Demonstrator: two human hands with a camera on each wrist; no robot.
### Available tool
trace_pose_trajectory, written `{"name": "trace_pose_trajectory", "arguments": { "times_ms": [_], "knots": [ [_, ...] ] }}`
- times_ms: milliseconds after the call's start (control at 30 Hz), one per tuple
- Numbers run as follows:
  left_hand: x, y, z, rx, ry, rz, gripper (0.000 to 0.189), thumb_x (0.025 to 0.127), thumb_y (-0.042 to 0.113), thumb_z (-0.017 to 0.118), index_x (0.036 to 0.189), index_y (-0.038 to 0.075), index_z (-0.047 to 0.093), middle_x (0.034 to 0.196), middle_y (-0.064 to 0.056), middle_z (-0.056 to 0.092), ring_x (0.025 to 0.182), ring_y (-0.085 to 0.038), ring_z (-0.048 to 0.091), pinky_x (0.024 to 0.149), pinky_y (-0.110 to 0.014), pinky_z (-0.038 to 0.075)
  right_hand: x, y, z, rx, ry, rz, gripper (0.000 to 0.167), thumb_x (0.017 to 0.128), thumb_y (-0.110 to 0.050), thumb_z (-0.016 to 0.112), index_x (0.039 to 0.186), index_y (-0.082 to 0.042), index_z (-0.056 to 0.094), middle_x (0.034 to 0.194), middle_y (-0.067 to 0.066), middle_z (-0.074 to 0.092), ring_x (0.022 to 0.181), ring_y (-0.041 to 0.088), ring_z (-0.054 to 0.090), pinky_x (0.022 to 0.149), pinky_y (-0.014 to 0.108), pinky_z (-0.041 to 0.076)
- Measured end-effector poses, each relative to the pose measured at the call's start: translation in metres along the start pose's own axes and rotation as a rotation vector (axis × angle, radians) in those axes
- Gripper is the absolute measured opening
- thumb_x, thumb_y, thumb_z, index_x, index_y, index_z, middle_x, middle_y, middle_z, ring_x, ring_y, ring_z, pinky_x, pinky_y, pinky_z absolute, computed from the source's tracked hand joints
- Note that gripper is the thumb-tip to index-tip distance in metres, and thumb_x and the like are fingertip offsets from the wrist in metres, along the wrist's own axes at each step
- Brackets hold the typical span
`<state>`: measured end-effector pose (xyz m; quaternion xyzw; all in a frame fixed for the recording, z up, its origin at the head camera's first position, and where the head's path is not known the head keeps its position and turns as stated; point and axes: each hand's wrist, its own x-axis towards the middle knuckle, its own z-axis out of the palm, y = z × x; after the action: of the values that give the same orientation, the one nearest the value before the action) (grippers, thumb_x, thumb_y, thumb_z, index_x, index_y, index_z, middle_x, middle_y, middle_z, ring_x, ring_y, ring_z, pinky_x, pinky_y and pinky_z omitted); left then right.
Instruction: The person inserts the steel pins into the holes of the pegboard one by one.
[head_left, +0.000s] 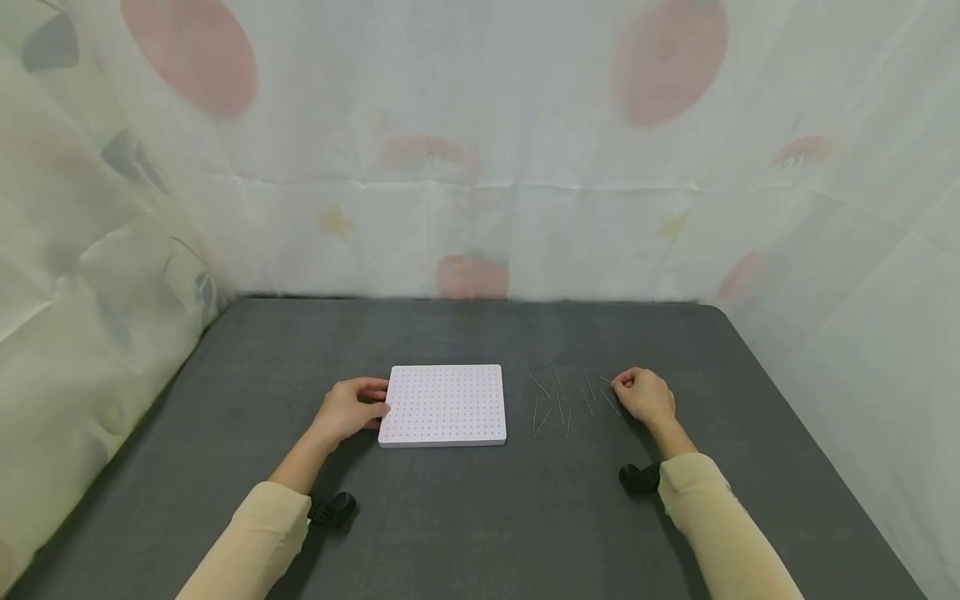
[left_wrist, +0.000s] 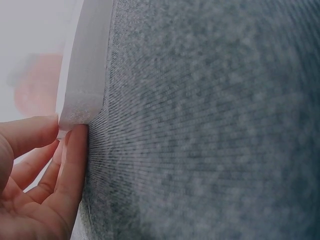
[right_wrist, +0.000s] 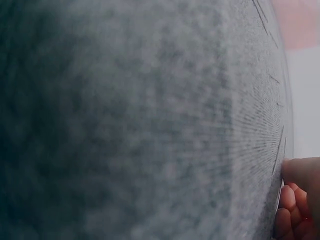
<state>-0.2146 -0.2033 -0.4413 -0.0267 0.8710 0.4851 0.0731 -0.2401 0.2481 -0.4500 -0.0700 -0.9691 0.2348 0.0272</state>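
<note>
Nearest, the left sleeve (head_left: 251,533) led to the left hand (head_left: 347,412), gripping the white pegboard (head_left: 444,406) by its left edge; likely light, stiff. Rightward on the tabletop (head_left: 480,525) lay thin pins (head_left: 539,385), probably slippery, best pinched mid-length; the right hand (head_left: 647,395), fingertips together, pinched one.

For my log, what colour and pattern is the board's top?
The board is white with a dotted grid, clearest in the head view.
</note>
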Motion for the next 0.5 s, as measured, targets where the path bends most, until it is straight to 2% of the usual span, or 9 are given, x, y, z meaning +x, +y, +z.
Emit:
{"name": "trace_pose_trajectory", "arguments": {
  "times_ms": [500],
  "knots": [
    [-0.0018,0.0040,-0.0013,-0.013,-0.004,-0.015,0.047,0.081,0.002,0.064,0.126,-0.002,0.052,0.111,-0.020,0.057,0.079,-0.018,0.064,0.064,-0.031,0.057,-0.0015,-0.0019,0.0011,-0.022,0.033,-0.029,0.021,0.088,-0.022,0.055,0.091,-0.007,0.069,0.087,0.009,0.067,0.074,0.025,0.061,0.061,0.041,0.048]
  ]
}}
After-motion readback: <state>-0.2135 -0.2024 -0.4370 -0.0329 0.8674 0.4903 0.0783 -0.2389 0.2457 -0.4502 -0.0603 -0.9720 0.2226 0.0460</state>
